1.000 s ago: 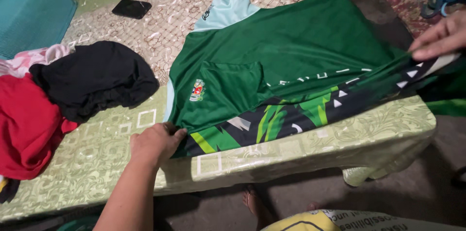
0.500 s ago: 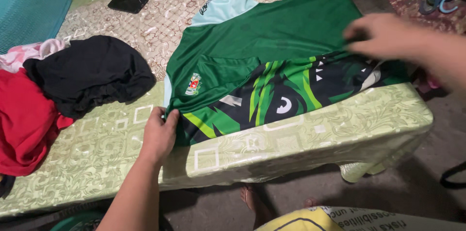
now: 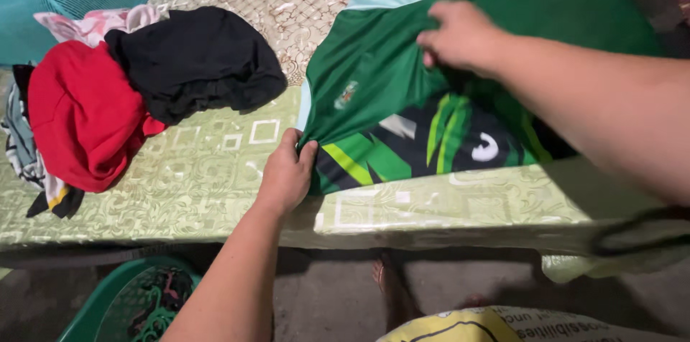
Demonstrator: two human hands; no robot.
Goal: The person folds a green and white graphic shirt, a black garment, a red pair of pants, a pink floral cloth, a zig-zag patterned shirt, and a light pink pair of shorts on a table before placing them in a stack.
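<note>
Head view: green jersey [image 3: 402,61] lies flat on the bench [image 3: 215,184], near its front edge. Left hand [image 3: 287,173] has its grip closed on the jersey's lower left corner, pinning it at the bench edge. Right hand [image 3: 460,36], which 1 s ago was out at the far right pulling the hem, has crossed over and now pinches a fold of cloth at mid-chest (fingers curled, grip closed on fabric). The patterned lower panel has been folded up over the body, so 1 fold looks made. Red garment [image 3: 83,115] and black garment [image 3: 194,61] are heaped to the left. Below the bench, a green basket [image 3: 108,299] holds some dark items, hard to make out.
</note>
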